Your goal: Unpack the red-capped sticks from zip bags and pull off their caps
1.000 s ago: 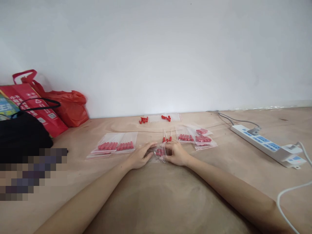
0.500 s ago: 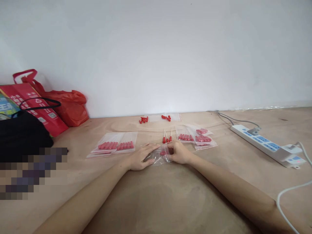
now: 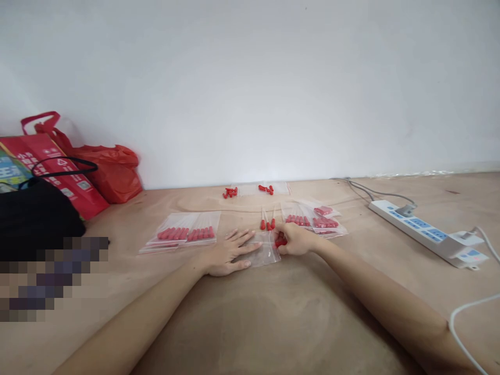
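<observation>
My left hand [image 3: 228,254] lies flat with fingers spread, pressing the left part of a small clear zip bag [image 3: 266,254] onto the table. At the bag's right edge, my right hand [image 3: 299,239] is closed around red rubber bulbs [image 3: 280,242], partly hidden by its fingers; I cannot tell how many. Just beyond the hands, three glass droppers [image 3: 268,225] with red bulbs lie side by side, thin stems pointing away. Left of them are filled zip bags [image 3: 187,229] with rows of red bulbs. More filled bags [image 3: 308,220] lie to the right.
Loose red bulbs [image 3: 230,192] and flat clear bags [image 3: 250,189] lie near the wall. A white power strip [image 3: 420,229] with cables is on the right. Red bags [image 3: 113,172] and a black bag [image 3: 37,219] stand at the left; a patch below them is pixelated.
My right hand has moved slightly right, and the red bulbs seen within the bag area are now at its fingers. My left hand has flattened, and the bag lies smoother.
</observation>
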Demonstrator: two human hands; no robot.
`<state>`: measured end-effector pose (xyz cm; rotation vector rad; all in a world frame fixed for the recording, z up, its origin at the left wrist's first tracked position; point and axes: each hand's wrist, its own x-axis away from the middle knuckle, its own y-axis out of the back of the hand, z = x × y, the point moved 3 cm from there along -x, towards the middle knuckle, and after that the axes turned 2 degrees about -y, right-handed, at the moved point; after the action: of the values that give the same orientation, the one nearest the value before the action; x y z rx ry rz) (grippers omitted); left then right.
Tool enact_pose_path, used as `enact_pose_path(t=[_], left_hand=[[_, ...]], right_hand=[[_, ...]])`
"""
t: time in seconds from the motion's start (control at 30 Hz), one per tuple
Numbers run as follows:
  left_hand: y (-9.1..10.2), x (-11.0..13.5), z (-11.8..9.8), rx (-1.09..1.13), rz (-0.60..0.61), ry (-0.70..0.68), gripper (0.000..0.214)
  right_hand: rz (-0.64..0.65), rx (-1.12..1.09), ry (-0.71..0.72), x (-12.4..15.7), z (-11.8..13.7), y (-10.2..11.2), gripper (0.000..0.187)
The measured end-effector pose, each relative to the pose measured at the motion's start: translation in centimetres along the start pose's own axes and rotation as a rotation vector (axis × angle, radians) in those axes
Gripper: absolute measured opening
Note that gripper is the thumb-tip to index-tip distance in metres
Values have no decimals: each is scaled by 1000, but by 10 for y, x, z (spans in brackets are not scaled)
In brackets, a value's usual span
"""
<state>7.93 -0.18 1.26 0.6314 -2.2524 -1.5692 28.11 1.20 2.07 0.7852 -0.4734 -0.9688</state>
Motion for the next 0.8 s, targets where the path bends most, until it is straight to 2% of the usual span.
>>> enact_pose_path(t=[0.13, 0.23, 0.3, 0.43, 0.53, 0.63, 0.7, 0.8], left_hand=[[0, 0, 0, -13, 19, -2, 50], [0, 0, 0, -36, 44, -6, 51], [0, 0, -1, -43, 58, 0, 51], [2, 0, -2, -28, 60, 3, 50], [3, 1, -3, -40, 90, 33, 48], [4, -1, -9, -41, 44, 71, 44], [4, -4, -15, -31, -41, 65, 44], [-1, -11, -26, 1, -97, 13, 50]], right_hand=[[77, -350, -126, 0, -14, 14, 17], [51, -527, -159, 2, -29, 36, 16], [-35, -635, -182, 4, -41, 54, 16], [-322, -748, -187, 8, -58, 82, 19], [-587, -642, -170, 4, -62, 85, 18], [-840, -386, -104, -4, -59, 71, 15], [-900, -118, -29, -10, -55, 56, 13], [-836, 232, 96, -17, -50, 32, 19]])
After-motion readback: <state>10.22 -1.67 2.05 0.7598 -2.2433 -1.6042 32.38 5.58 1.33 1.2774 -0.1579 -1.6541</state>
